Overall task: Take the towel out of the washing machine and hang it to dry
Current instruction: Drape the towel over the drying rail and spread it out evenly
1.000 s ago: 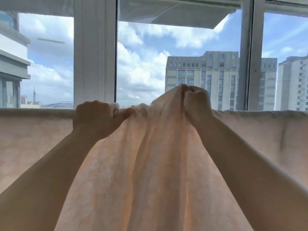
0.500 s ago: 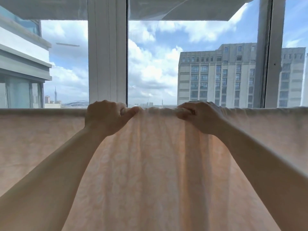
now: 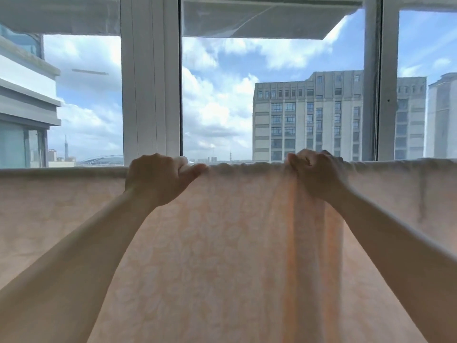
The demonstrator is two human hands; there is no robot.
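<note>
A thin, pale peach towel (image 3: 222,243) with a faint floral pattern hangs spread wide across the view, its top edge draped over a horizontal line or rod that the cloth hides. My left hand (image 3: 158,178) grips the top edge left of centre, thumb pointing right along the fold. My right hand (image 3: 316,174) grips the top edge right of centre, with a bunch of gathered folds falling below it. The cloth between my hands lies fairly flat. The washing machine is out of view.
Directly behind the towel stands a large window with white frame posts (image 3: 150,82) and a grey post (image 3: 380,82). Outside are tall buildings (image 3: 306,120) and cloudy sky. The towel hides everything below its top edge.
My right hand came down from a raised bunch of cloth to the top edge and slid to the right, spreading the towel. The left hand kept its grip almost in place.
</note>
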